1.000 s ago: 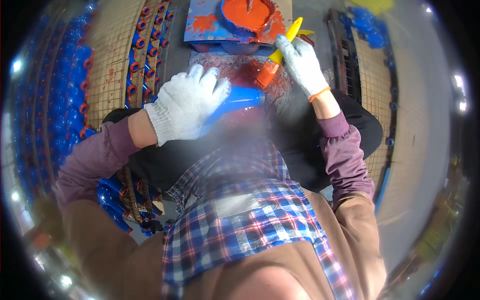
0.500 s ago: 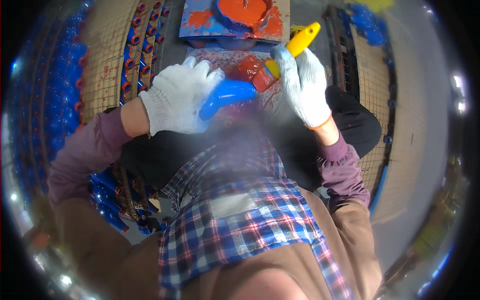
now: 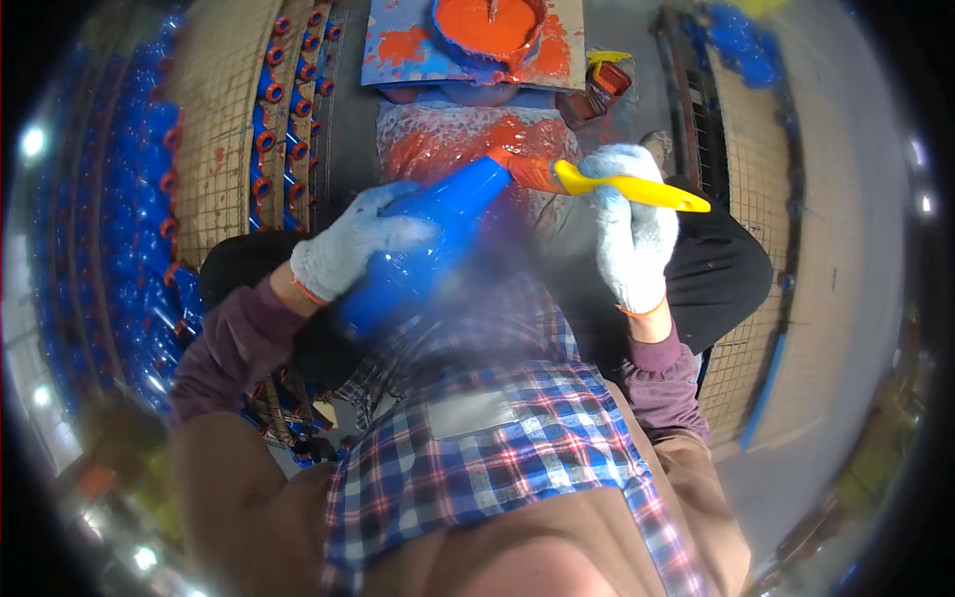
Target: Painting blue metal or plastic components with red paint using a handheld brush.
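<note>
My left hand, in a white knit glove, is closed around the body of a glossy blue bottle-shaped piece. Its narrow end points up and to the right, away from me, and its wide end is near my lap. A paintbrush with a yellow handle is in my gloved right hand. The brush lies nearly level, and its orange-red bristles touch the narrow end of the blue piece, where orange paint shows at the tip.
Ahead, a pot of orange paint stands on a paint-spattered board. Below it lies a paint-smeared plastic sheet. Small paint-stained containers are at its right. Racks of blue pieces with orange ends line the left; a mesh-fronted panel is right.
The blue piece has swung so its narrow end points more upward, and my left hand now shows further back on it. The brush has turned from upright to level, its bristles meeting the piece's end.
</note>
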A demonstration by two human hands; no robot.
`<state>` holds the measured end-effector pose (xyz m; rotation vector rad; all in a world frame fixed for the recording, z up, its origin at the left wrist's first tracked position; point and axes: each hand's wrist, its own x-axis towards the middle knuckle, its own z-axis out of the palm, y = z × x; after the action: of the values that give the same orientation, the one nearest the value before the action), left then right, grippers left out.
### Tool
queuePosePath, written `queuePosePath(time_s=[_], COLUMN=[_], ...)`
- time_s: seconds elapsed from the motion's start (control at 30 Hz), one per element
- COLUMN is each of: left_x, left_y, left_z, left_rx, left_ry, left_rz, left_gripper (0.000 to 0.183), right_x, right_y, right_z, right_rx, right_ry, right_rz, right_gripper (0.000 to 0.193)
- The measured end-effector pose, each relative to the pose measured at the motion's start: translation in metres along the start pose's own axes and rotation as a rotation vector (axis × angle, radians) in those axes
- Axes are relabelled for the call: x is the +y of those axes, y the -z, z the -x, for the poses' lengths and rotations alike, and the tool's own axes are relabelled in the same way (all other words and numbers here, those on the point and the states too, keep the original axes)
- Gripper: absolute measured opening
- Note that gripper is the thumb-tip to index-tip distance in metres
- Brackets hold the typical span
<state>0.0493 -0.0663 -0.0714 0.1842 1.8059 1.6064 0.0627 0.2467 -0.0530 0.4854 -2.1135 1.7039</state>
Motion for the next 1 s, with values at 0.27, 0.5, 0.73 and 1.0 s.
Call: queuePosePath(time_s=[0.27, 0.5, 0.73, 1.0], left_x=[-0.010, 0.011, 0.029, 0.023], left_y=[-0.042, -0.083, -0.092, -0.039], left_z=[0.007, -0.019, -0.017, -0.017], left_rx=[0.218, -0.790, -0.464, -0.275], left_ry=[0.140, -0.035, -0.020, -0.168], left_rz=[1.128, 1.653, 1.783, 0.887], left_gripper=[0.047, 0.055, 0.050, 0.127], right_x=[0.004, 0.029, 0.041, 0.009], right_y=[0.005, -0.015, -0.025, 0.020], right_z=[0.002, 0.007, 0.013, 0.007], right_rx=[0.122, 0.249, 0.310, 0.255], right_ry=[-0.194, -0.327, -0.370, -0.240], right_rz=[-0.146, -0.392, -0.576, -0.304], right_gripper=[0.022, 0.020, 0.025, 0.021])
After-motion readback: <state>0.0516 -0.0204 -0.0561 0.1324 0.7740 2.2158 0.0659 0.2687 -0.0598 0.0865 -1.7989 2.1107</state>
